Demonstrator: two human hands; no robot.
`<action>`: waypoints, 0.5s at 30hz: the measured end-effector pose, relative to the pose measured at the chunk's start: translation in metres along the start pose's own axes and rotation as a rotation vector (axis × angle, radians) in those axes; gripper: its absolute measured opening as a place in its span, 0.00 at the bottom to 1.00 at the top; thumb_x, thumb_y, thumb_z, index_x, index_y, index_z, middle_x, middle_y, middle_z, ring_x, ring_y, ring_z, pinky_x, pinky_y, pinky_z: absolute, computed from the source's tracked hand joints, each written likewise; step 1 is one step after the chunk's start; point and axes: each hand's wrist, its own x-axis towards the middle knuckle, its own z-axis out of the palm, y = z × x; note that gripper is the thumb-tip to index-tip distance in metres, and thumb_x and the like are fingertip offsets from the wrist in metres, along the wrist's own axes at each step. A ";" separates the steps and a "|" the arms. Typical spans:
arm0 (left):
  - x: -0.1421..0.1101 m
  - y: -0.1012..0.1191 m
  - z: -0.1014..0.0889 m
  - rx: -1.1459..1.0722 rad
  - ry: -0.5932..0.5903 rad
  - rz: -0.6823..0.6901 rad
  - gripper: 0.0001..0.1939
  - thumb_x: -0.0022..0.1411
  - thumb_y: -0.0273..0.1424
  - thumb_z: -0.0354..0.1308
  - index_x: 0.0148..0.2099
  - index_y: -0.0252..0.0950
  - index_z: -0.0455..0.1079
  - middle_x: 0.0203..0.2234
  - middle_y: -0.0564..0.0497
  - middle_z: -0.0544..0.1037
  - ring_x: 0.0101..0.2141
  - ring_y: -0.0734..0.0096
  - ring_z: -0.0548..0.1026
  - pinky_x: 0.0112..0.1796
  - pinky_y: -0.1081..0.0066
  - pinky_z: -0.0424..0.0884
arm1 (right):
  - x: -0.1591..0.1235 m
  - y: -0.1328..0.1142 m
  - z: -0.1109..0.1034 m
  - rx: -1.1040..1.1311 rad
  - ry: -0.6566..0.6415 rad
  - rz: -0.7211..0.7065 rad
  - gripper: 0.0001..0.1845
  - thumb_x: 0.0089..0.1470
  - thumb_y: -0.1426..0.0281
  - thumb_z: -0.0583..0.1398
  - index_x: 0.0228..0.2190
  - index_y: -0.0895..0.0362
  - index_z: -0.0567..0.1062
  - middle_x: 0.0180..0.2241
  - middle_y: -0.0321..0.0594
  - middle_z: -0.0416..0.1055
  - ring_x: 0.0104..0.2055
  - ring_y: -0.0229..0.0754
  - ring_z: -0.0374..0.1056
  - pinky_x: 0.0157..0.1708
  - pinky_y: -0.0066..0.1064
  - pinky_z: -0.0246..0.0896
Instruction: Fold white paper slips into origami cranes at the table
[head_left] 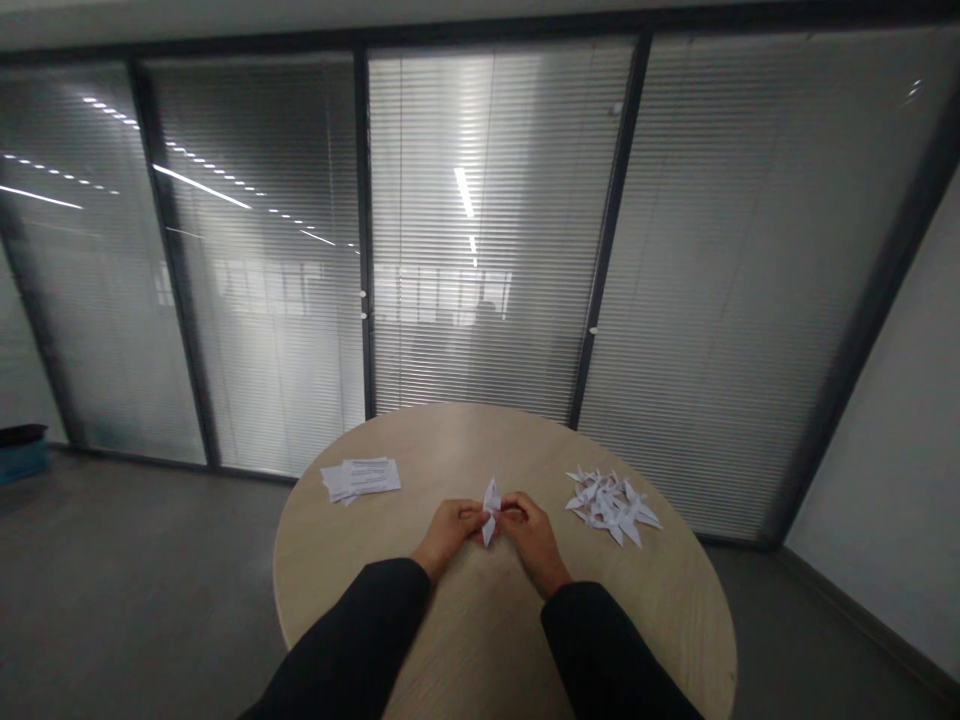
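A small folded white paper piece (491, 497), pointed at its top and bottom, stands between my hands over the middle of the table. My left hand (452, 530) pinches its left side with thumb and fingers. On its right side my right hand (531, 535) does the same. The fingertips partly cover the paper's middle. Further right lies a pile of folded white paper shapes (611, 503) with pointed ends, overlapping one another. To the left rests a loose stack of white paper sheets (364, 477) with printed lines.
The round wooden table (465, 435) has its far edge close to a glass partition (480, 230) with blinds and dark frames. A blue container (22, 455) with a dark top stands on the floor at far left. A white wall (885, 480) is at right.
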 end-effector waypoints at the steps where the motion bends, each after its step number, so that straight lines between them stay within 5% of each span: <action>1: -0.001 0.001 0.000 -0.004 -0.001 0.002 0.22 0.40 0.46 0.65 0.27 0.28 0.75 0.19 0.50 0.73 0.21 0.76 0.66 0.26 0.75 0.61 | 0.000 0.001 0.000 -0.040 0.006 -0.030 0.08 0.43 0.65 0.61 0.26 0.57 0.73 0.28 0.39 0.71 0.31 0.43 0.68 0.33 0.33 0.64; 7: 0.001 -0.002 -0.004 0.044 -0.012 0.020 0.21 0.41 0.44 0.65 0.27 0.28 0.75 0.17 0.51 0.72 0.20 0.77 0.66 0.25 0.75 0.60 | 0.001 0.008 0.000 -0.207 0.037 -0.133 0.10 0.44 0.66 0.61 0.32 0.56 0.74 0.30 0.39 0.72 0.33 0.43 0.68 0.35 0.33 0.64; 15: -0.001 -0.003 -0.004 -0.002 -0.025 -0.011 0.22 0.41 0.44 0.66 0.28 0.27 0.76 0.18 0.50 0.73 0.21 0.74 0.69 0.28 0.73 0.65 | 0.002 0.002 -0.001 -0.245 0.009 -0.229 0.10 0.47 0.62 0.61 0.24 0.56 0.76 0.27 0.38 0.71 0.32 0.42 0.68 0.35 0.32 0.62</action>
